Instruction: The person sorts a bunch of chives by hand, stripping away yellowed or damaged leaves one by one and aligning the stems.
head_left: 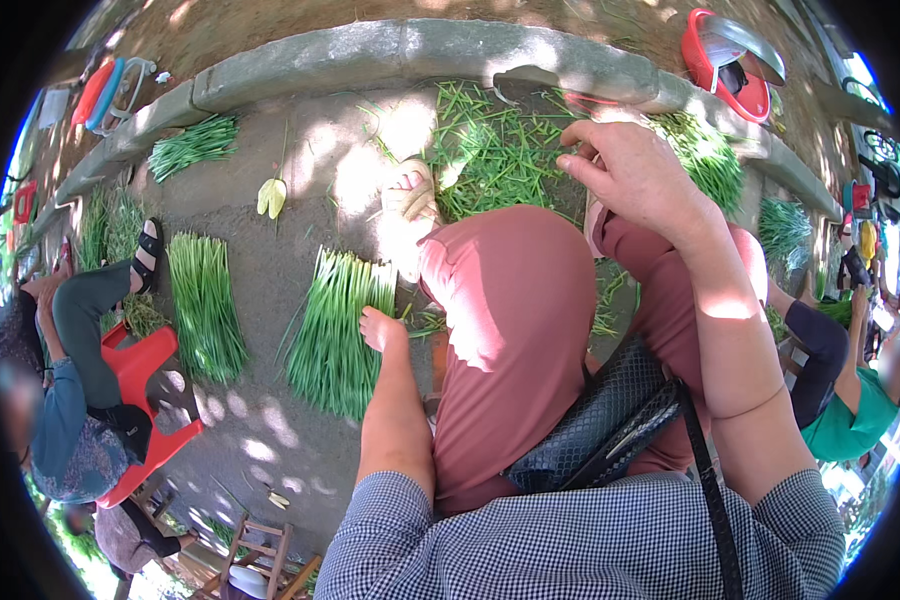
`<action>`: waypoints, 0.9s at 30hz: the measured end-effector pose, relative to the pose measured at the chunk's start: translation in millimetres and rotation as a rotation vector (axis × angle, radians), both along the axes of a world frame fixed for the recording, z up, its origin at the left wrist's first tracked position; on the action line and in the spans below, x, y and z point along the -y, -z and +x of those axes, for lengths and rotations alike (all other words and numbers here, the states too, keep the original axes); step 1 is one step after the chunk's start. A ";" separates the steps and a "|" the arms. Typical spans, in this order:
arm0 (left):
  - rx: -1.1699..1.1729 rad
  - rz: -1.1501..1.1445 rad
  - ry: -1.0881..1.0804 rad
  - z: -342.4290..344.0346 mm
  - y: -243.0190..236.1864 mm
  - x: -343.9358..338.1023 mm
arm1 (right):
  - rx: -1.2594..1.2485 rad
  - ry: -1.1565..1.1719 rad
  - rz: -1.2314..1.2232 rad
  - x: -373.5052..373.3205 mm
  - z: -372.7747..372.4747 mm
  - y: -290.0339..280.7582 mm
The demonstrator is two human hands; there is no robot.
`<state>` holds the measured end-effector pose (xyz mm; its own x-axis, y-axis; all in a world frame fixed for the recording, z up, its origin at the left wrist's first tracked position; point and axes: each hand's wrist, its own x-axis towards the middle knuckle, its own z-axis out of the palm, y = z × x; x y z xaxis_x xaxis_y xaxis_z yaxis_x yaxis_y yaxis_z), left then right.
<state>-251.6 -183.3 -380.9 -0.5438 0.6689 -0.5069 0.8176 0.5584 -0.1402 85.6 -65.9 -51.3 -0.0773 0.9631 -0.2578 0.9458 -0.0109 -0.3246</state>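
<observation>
At the right edge of a thick pile of long green stalks like garlic chives (336,335), my left hand (382,330) touches the stalks with its back up. Its fingertips are tucked against the pile, so their grip is hidden. My right hand (642,175) is raised above my right knee, fingers bent and apart from the thumb, with nothing visible between them. Beyond it, loose green trimmings (500,150) are strewn over the ground in front of my feet. Another heap of green stalks (705,160) lies just past the right hand.
A second row of stalks (205,305) lies to the left, and a smaller bunch (194,147) by the stone kerb (300,65). One person sits left on a red plastic stool (145,375), another at far right. A red basin (725,70) stands beyond the kerb.
</observation>
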 end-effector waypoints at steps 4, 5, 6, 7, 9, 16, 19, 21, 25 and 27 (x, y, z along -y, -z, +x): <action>-0.028 0.086 0.023 -8.0 15.6 4.9 | -0.005 0.006 -0.009 0.2 0.4 -3.6; -0.027 0.129 0.027 -9.8 22.1 10.9 | -0.003 0.003 -0.017 -0.5 -1.2 -5.7; -0.026 0.171 0.034 -9.4 24.6 16.0 | 0.000 0.002 -0.026 -0.7 -1.7 -5.7; -0.025 0.214 0.040 -10.2 26.8 20.0 | -0.003 -0.005 -0.018 -0.7 -1.8 -4.7; 0.055 0.214 0.010 -13.6 25.5 22.4 | -0.006 -0.014 -0.003 -0.2 -1.5 -3.6; 0.322 0.275 -0.026 -30.4 28.4 25.4 | -0.029 -0.016 0.011 2.1 -0.2 -6.4; 0.421 0.153 0.024 -45.2 41.9 23.7 | -0.021 -0.025 0.001 0.9 -0.9 -5.0; 0.542 0.176 -0.041 -45.4 45.4 21.0 | -0.005 -0.020 -0.004 3.0 0.4 -5.9; 0.722 0.293 -0.240 -73.3 69.7 35.9 | -0.017 -0.031 -0.028 -0.6 -1.8 -6.1; 0.801 0.370 -0.333 -93.0 76.6 48.7 | -0.031 -0.073 -0.014 -4.3 -6.2 -3.7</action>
